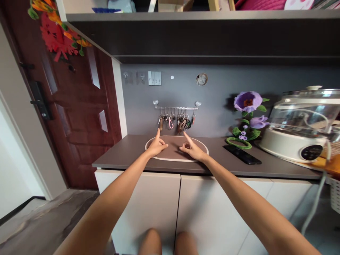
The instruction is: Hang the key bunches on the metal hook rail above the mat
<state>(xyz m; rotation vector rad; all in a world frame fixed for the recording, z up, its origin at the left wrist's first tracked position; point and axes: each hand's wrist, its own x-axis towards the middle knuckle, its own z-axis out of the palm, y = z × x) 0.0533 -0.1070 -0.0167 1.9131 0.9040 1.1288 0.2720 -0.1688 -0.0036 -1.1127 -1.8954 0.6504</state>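
My left hand [156,146] is over the left part of an oval brown mat [174,150] with a pale rim. Its index finger points toward the wall and its thumb sticks out to the right. My right hand [193,148] mirrors it over the mat's right part, index finger stretched and the other fingers partly curled. Neither holds anything. Just beyond the fingertips, several keys hang from a clear hook rail [176,107] on the wall. Among them are a pink carabiner [170,123], a brown fob [160,124] and a dark round tag [188,123].
A black phone [242,154] lies on the counter [117,156], beside purple crocheted flowers [248,101]. Farther right stands a white appliance [287,143] with a clear upper part. A shelf [202,37] overhangs the counter. On the left is a dark red door [82,141].
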